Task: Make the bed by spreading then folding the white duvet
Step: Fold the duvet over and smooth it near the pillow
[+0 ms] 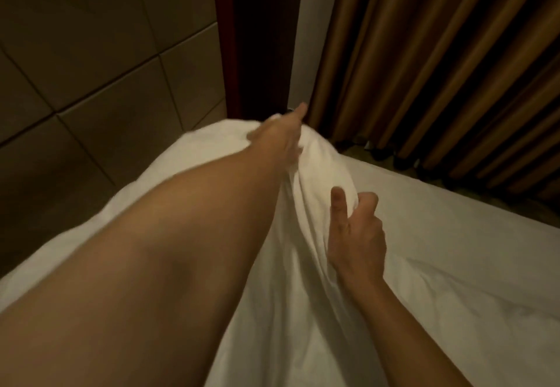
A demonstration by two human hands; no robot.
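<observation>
- The bed (472, 265) fills the lower part of the view, from the bottom edge up to its far corner near the middle of the picture.
- The white duvet (303, 311) lies over the bed and covers almost all of it that is visible; in the middle it is pulled up into a long ridge of folds that runs from the near edge toward the far corner.
- The brown curtain (439, 62) hangs in heavy pleats at the upper right, and its lower hem comes down just beside the right edge of the bed.
- The padded wall (91, 53), with large beige square panels, stands at the upper left, close along the left side of the bed.
- Between the wall and the curtain there is a dark red strip (224, 38) and a pale narrow strip of plain wall (315, 38).
- The left hand (278, 135) is stretched far forward on a bare arm, at the far corner of the duvet; its fingers are curled into the bunched cloth and hold it, but the hand is blurred, so I cannot tell the exact grip.
- The right hand (354, 229) is nearer, on the right slope of the ridge; its fingers pinch a fold of the duvet, and the thumb points up.
</observation>
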